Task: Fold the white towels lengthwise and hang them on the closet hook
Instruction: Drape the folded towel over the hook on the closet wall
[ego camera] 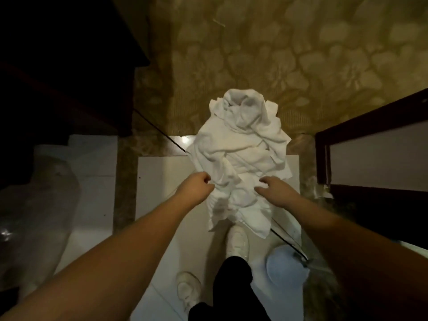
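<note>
White towels (240, 154) apparently beyond both hands' grip.

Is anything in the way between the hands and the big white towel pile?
No, nothing is. The left hand already grips the near edge of the crumpled white towels, and the right hand rests on them with curled fingers. The closet hook is not in this view, so the way there cannot be judged.

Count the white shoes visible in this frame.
2. One shoe sits below the towels, ahead of the dark trouser leg; the other shoe is lower left, near the bottom edge.
</note>
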Available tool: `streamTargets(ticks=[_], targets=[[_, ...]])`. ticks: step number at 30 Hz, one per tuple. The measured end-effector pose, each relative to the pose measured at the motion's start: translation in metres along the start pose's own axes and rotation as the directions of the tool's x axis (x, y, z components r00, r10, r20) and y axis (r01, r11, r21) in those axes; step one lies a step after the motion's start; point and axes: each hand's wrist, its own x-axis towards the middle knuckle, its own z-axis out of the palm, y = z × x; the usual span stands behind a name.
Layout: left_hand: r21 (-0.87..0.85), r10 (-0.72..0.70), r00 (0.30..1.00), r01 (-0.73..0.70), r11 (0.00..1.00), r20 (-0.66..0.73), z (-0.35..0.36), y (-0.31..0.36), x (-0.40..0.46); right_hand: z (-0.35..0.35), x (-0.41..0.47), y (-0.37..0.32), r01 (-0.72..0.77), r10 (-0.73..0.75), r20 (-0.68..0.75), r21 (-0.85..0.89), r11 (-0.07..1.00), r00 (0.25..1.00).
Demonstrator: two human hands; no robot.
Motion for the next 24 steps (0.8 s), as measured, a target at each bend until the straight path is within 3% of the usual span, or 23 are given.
streamTargets(ticks=[4,10,16,17,20,22,24], targets=[[-0.071,-0.02,0.999,0.017,0.997,-0.036,0.025,0.007,0.078,-0.004,0.084,-0.009,0.113,-0.118,-0.049,-0.093,0.989,0.992],[-0.118,0.013,0.971,-0.042,0.992,-0.239,0.05,0.004,0.164,0.009,0.176,-0.028,0.275,-0.29,-0.196,-0.099,0.956,0.937],[-0.054,0.027,0.967,-0.042,0.998,-0.254,0.059,-0.018,0.198,0.031,0.209,-0.029,0.259,-0.304,-0.286,-0.187,0.948,0.909],[-0.038,0.026,0.971,-0.036,0.999,-0.236,0.06,-0.022,0.193,0.037,0.206,-0.026,0.247,-0.305,-0.288,-0.223,0.943,0.908],[0.026,0.081,0.988,-0.078,0.997,-0.13,0.07,-0.032,0.165,0.059,0.18,-0.02,0.261,-0.316,-0.105,-0.354,0.898,0.943],[-0.012,0.091,0.982,-0.094,0.996,-0.167,0.069,-0.033,0.15,0.066,0.168,-0.021,0.234,-0.288,-0.155,-0.293,0.927,0.945],[-0.101,0.044,0.971,-0.069,0.992,-0.234,0.055,-0.026,0.15,0.053,0.164,-0.032,0.203,-0.221,-0.339,-0.088,0.975,0.915]])
